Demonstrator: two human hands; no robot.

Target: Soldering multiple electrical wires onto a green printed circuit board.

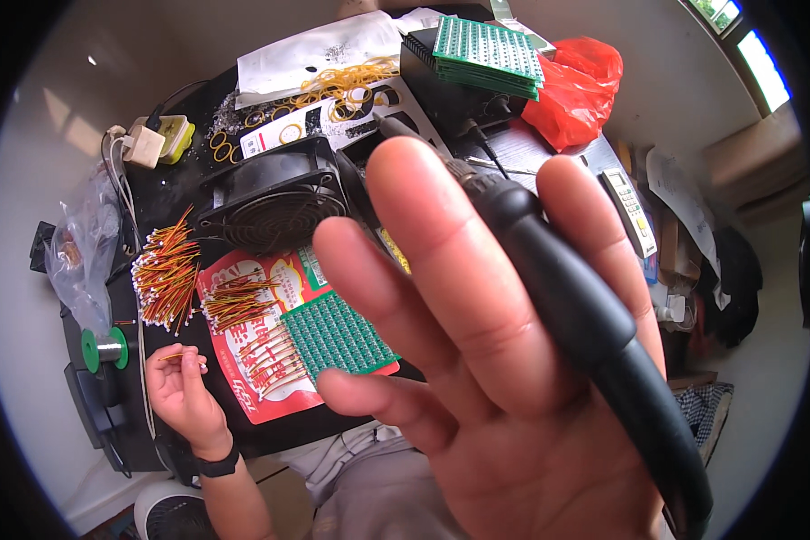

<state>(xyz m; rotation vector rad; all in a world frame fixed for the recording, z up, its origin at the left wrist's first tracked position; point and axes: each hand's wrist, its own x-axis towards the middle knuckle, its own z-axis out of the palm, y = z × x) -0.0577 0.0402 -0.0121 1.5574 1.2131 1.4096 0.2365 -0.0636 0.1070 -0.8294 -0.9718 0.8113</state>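
My right hand [513,342] is raised close to the camera, palm showing and fingers spread, with a black-handled soldering iron [558,279] held between two fingers. Its tip points up and left over the table. At the lower left, my left hand [189,391] pinches a short thin wire [173,356] with a small white end. Between the hands lies a green circuit board panel [333,333] on a red printed sheet [229,360]. Several wires [274,360] lie in a row along the panel's left edge. My right fingers hide part of the panel.
Loose wire piles [166,274] lie left of the sheet, above a solder spool [106,349]. Behind stand a black fan [270,202] and a black box [423,67] bearing stacked green boards [486,49]. Rubber bands [351,81], a red plastic bag [576,90] and a power strip [178,137] surround them.
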